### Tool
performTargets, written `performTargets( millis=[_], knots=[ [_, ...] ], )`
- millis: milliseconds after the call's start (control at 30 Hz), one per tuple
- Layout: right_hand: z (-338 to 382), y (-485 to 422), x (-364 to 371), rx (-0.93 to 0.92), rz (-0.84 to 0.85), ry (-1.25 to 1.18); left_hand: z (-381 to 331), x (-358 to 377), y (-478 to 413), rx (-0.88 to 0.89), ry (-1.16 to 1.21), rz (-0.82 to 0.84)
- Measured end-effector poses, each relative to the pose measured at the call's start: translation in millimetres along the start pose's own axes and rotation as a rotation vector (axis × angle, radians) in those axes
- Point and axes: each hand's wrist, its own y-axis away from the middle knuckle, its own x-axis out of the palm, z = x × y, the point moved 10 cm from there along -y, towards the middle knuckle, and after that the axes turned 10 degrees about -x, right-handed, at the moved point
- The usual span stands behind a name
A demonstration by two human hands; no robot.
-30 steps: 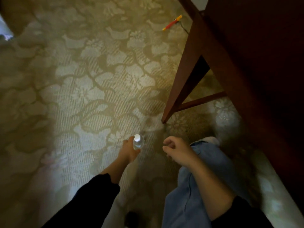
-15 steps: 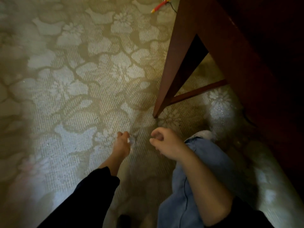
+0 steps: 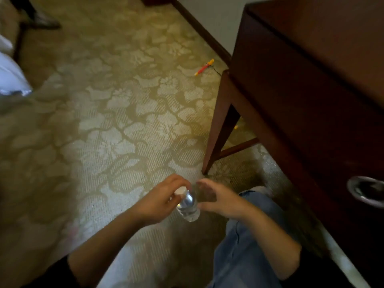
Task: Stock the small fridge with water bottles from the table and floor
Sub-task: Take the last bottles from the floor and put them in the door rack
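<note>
Head view looks down on a flowered carpet [image 3: 116,129], pale olive, which fills most of the frame. A dark wooden desk [image 3: 301,90] takes up the right side, its front running down toward the lower right, with one slanted leg [image 3: 220,125] standing on the carpet and a thin rail joining it low down. A pale wall [image 3: 207,13] with a dark skirting runs along the top behind the desk. A knee in blue jeans [image 3: 249,256] lies at the bottom, close against the desk front. White cloth [image 3: 10,80] shows at the left edge.

Both forearms reach in from below, bare past dark sleeves. The left hand [image 3: 160,204] pinches the bottle [image 3: 188,206] at its top, fingers curled round the neck, and holds it off the carpet, tilted with its base toward the lower right. The right hand [image 3: 220,199] is spread, palm toward the bottle and just beside it; whether it touches the bottle I cannot tell. The bottle is clear and sits between the two hands, above the carpet in front of the knee.

A metal ring handle [image 3: 365,191] shows on the desk front at the right edge. A red and yellow pen [image 3: 204,67] lies on the carpet near the skirting. The bottle's white cap [image 3: 180,190] is on.
</note>
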Motion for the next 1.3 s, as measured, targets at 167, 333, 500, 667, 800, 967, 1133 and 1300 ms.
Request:
performTargets(
  millis=[167, 333, 500, 667, 800, 967, 1133, 1300],
  knots=[
    [69.2, 47.3, -8.6, -0.182, -0.033, 0.015, -92.0, -41.7, 38.1, 0.178, -0.048, 0.043],
    [133.9, 104.7, -31.3, -0.310, -0.159, -0.020, -182.9, -83.7, 80.3, 0.346, -0.101, 0.006],
    [185.0, 169.2, -53.1, -0.479, -0.349, -0.080, -266.0, -117.2, 120.7, 0.493, -0.088, -0.061],
    [221.9, 236.9, -80.2, -0.566, -0.503, -0.037, -332.4, -124.7, 151.8, 0.615, -0.059, -0.145],
    [238.8, 291.4, -103.1, -0.609, -0.622, 0.021, -366.1, -122.0, 168.1, 0.686, -0.024, -0.214],
    [258.9, 359.6, -136.2, -0.657, -0.804, 0.027, -383.1, -94.8, 167.3, 0.641, 0.084, -0.183],
    [273.4, 425.0, -159.6, -0.651, -1.023, 0.101, -422.9, -57.6, 184.7, 0.679, 0.201, -0.161],
    [268.3, 485.9, -169.2, -0.542, -1.199, 0.188, -472.6, -28.6, 198.5, 0.703, 0.442, -0.087]
  ],
)
